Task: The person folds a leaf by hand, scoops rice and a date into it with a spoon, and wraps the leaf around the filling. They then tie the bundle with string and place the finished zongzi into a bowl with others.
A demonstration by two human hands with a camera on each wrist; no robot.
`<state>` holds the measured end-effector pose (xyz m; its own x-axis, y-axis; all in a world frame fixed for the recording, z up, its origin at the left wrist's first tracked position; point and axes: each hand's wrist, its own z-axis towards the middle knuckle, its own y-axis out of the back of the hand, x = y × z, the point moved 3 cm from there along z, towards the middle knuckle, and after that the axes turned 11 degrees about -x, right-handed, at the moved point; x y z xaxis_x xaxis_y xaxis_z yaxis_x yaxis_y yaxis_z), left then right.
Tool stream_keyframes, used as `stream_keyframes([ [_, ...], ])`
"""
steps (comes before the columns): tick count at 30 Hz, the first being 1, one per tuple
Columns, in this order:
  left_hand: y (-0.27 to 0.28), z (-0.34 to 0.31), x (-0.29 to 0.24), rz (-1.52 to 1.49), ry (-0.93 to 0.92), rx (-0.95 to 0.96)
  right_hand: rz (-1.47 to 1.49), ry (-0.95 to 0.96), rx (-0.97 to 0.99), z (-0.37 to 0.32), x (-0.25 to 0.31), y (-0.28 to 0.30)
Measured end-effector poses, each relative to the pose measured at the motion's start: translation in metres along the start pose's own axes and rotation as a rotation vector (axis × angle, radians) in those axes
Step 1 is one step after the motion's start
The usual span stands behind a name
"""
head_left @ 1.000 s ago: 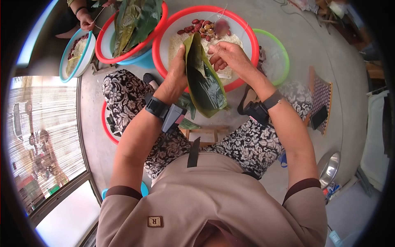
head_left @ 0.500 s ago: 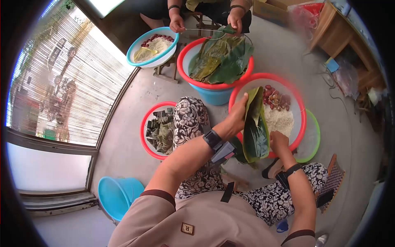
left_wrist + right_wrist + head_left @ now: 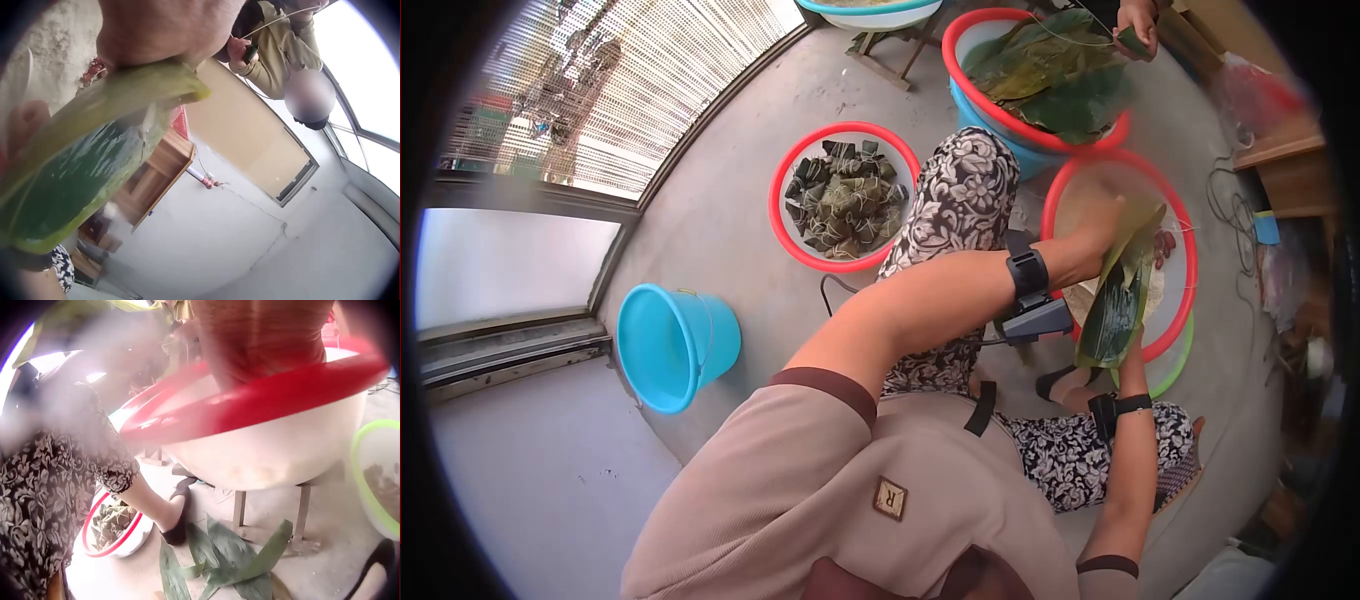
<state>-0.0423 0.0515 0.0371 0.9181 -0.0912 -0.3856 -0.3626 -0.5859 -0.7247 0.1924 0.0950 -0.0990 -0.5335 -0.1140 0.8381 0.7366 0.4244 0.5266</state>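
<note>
My left hand (image 3: 1100, 235) grips a long green leaf (image 3: 1122, 300), folded into a trough, by its upper end, over a red-rimmed white basin (image 3: 1183, 225). Wet shine shows on the leaf's hollow in the left wrist view. White rice (image 3: 59, 50) and dark red dates (image 3: 1165, 245) lie in the basin. My right hand (image 3: 28, 125) is in the basin behind the leaf, mostly hidden in the head view. Its fingers look curled at a white spoon-like utensil (image 3: 26, 75) in the left wrist view. The right wrist view shows it reaching down past the red rim.
A red-rimmed basin (image 3: 774, 195) of tied leaf parcels (image 3: 845, 200) sits on the floor. Beyond my knee is a basin of leaves (image 3: 1090, 105); another person's hand (image 3: 1135, 25) holds a leaf there. A blue bucket (image 3: 720, 330) stands left. Loose leaves (image 3: 231, 556) lie beneath the basin.
The head view has swung left, bringing the parcels and bucket into fuller view. My right hand has gone from beside the leaf down into the basin. The left hand keeps holding the leaf.
</note>
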Motion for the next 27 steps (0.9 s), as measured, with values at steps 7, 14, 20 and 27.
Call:
stream_keyframes([
  [7,-0.014,0.004,0.023,-0.050,0.042,0.049,0.691,-0.326,0.038,-0.065,-0.017,0.038],
  [14,-0.022,0.007,0.035,0.000,0.012,-0.045,0.789,-0.301,0.071,-0.071,-0.008,0.045],
  [20,-0.025,0.012,0.047,0.028,-0.048,-0.073,0.892,-0.261,0.089,-0.071,0.005,0.038],
  [27,-0.031,-0.008,0.038,0.000,-0.045,-0.084,1.021,-0.220,0.113,-0.057,0.034,0.015],
])
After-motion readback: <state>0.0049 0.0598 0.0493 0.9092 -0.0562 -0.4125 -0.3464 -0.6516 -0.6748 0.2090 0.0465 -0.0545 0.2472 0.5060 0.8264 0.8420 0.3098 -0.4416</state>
